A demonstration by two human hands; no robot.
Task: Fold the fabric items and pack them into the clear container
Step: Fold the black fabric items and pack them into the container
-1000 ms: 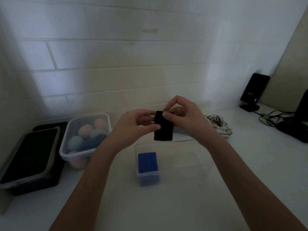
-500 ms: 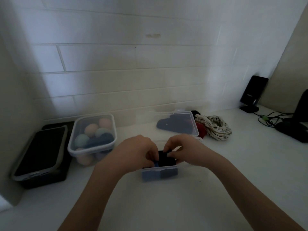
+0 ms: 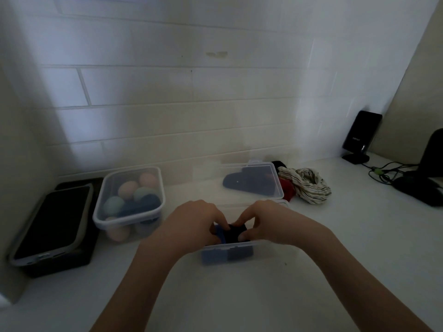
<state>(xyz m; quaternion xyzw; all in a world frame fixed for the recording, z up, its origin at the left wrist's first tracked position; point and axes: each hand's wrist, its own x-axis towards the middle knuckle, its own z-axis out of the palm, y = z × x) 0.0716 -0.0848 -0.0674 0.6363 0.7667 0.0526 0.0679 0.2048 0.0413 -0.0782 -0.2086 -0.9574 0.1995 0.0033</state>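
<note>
Pressing a folded black cloth [image 3: 236,233] into the clear container [image 3: 239,248], beside a blue cloth [image 3: 219,232]. Gripped by left hand [image 3: 194,221] and right hand [image 3: 266,221].

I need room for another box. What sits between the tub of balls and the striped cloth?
In the head view, a clear lid over dark fabric lies between the tub and the striped cloth, with red fabric beside the cloth.

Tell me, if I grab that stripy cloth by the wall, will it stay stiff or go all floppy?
Probably floppy: the stripy cloth lies crumpled in soft, twisted folds, so it should droop and unravel when lifted. It looks thin, so likely light. It seems unlikely to roll or break.
</note>
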